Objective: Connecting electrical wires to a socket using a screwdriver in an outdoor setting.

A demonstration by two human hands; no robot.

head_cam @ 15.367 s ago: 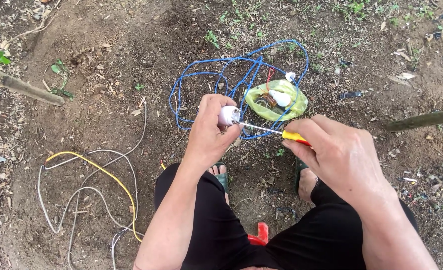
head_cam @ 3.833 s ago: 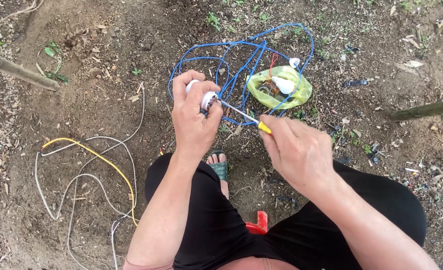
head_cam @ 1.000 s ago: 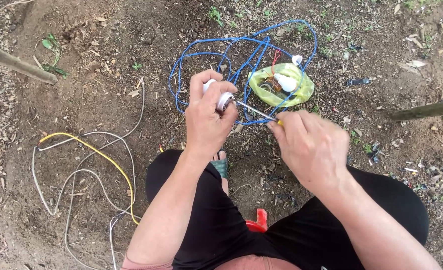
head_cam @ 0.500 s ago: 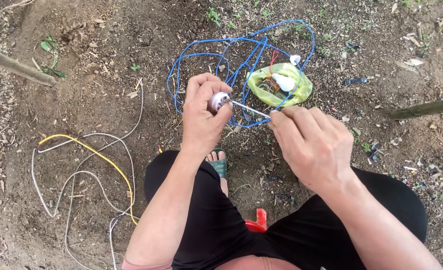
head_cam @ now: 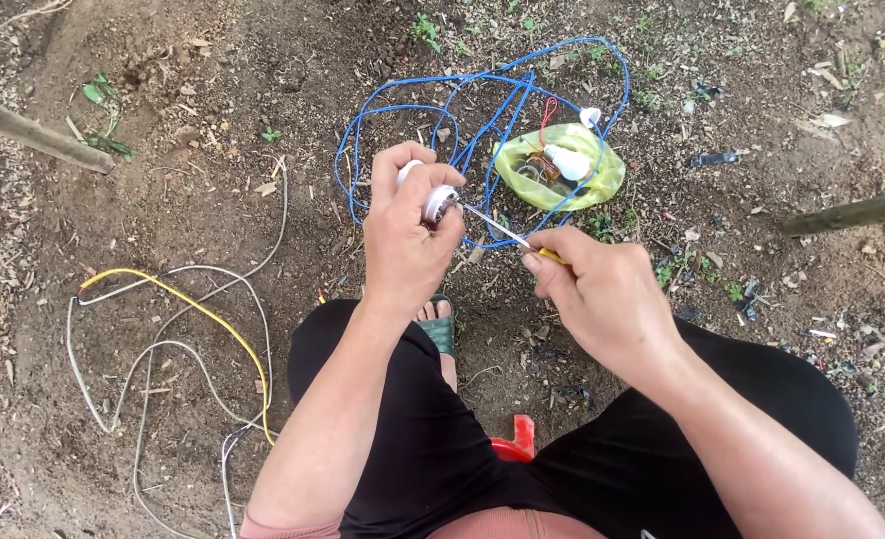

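My left hand (head_cam: 404, 238) grips a small round white fitting (head_cam: 436, 203) with a metal inside, held above the dirt. My right hand (head_cam: 602, 296) holds a thin screwdriver (head_cam: 497, 227) with a yellow handle, and its metal tip points into the fitting. Blue wire (head_cam: 472, 110) lies in loose loops on the ground just beyond both hands. A yellow-green plastic bag (head_cam: 562, 172) with a white bulb and small parts rests among those loops.
Grey and yellow wires (head_cam: 173, 329) sprawl on the dirt at the left. A wooden stick (head_cam: 33, 132) lies at the upper left, another stick (head_cam: 847, 213) at the right. A red object (head_cam: 517, 444) sits between my knees, near my sandalled foot (head_cam: 440, 324).
The fitting and screwdriver stay together in my hands. The hands have shifted slightly between frames, with the screwdriver still at the fitting.
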